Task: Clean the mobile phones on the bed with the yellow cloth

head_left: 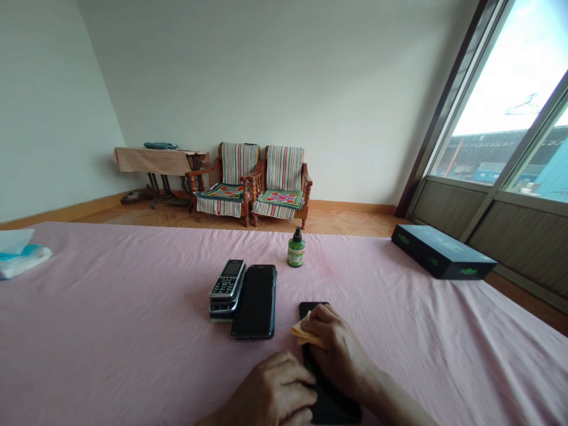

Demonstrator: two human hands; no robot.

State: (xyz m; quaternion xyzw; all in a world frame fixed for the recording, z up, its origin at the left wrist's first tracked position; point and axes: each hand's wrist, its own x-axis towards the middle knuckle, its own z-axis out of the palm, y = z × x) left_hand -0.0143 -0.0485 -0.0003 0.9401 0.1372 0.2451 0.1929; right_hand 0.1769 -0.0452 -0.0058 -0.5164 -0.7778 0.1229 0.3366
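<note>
A black smartphone [335, 405] lies flat on the pink sheet in front of me, partly covered by both hands. My right hand [341, 349] is closed on a folded yellow cloth [302, 335] and presses it against the upper part of the phone. With fingers bent, my left hand [270, 390] grips the phone's lower left edge. To the left lie another dark smartphone [256, 302] and, beside it, a stack of phones topped by a silver-black keypad phone [227, 281]. Behind them a green bottle [296, 249] with a black pump top stands upright.
The pink sheet [133, 331] has shallow wrinkles. A black box [444, 251] lies at the right edge, and a pack of tissues [26, 260] at the far left. Past the sheet's far edge stand two wooden armchairs [279, 198] and a cloth-covered table [153, 161]. Windows [488, 112] are on the right.
</note>
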